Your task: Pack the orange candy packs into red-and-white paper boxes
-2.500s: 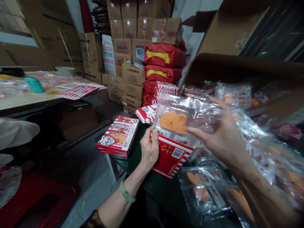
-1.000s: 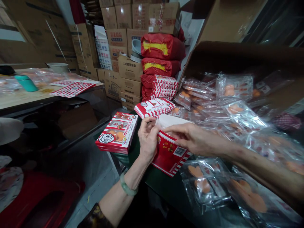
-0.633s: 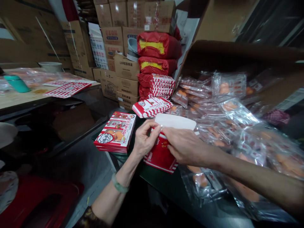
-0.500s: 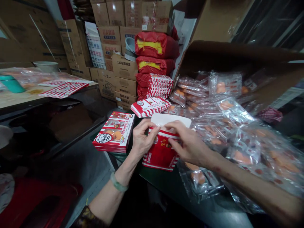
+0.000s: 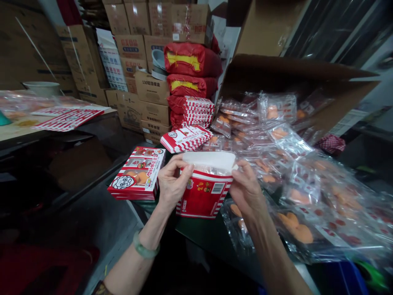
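Red-striped carton point(image 5: 202, 196) | white flap point(image 5: 209, 161) raised | left hand point(image 5: 173, 182), right hand point(image 5: 247, 190) | fingers point(image 5: 184, 167) pinching flap ends

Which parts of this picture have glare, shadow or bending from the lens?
In the head view, the plastic bags show bright glare, the cardboard boxes lean and curve from wide-lens bending, and the area under the table falls into deep shadow.
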Action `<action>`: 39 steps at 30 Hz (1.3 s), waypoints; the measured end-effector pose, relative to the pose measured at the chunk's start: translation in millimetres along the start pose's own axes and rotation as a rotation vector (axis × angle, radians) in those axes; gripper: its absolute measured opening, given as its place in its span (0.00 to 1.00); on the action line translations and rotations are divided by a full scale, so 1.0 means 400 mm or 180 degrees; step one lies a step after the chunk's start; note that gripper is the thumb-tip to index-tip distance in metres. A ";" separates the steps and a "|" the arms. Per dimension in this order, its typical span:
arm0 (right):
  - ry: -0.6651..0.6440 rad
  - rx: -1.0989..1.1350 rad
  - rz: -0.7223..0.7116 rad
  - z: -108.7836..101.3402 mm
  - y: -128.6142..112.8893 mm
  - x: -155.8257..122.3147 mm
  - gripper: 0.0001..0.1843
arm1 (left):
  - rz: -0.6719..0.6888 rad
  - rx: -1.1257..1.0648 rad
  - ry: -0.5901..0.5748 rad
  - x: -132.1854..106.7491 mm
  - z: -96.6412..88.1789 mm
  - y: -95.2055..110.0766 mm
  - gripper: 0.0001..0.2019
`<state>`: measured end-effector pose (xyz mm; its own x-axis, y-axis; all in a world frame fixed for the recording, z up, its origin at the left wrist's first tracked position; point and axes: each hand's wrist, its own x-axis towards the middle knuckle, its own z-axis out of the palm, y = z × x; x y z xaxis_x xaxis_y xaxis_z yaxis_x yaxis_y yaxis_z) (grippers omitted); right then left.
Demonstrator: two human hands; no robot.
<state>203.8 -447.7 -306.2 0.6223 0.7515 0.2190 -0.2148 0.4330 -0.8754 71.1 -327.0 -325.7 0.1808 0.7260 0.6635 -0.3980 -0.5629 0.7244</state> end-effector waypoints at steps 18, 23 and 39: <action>-0.0786 0.0003 0.0894 -0.027 -0.051 0.039 0.10 | -0.1086 -0.1398 -0.0741 0.035 -0.009 0.001 0.07; -0.0322 -0.0091 -0.0389 -0.015 -0.002 0.018 0.04 | -0.0710 -0.1593 -0.0810 0.041 -0.011 -0.019 0.08; -0.0222 -0.0398 0.0454 0.003 -0.026 -0.014 0.17 | -0.0077 -0.0046 -0.1395 0.077 -0.034 0.027 0.04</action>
<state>201.8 -455.8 -297.9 0.5378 0.8353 0.1146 -0.1991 0.2579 -0.9454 60.1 -305.3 -300.0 0.5536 0.5009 0.6654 -0.4010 -0.5399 0.7401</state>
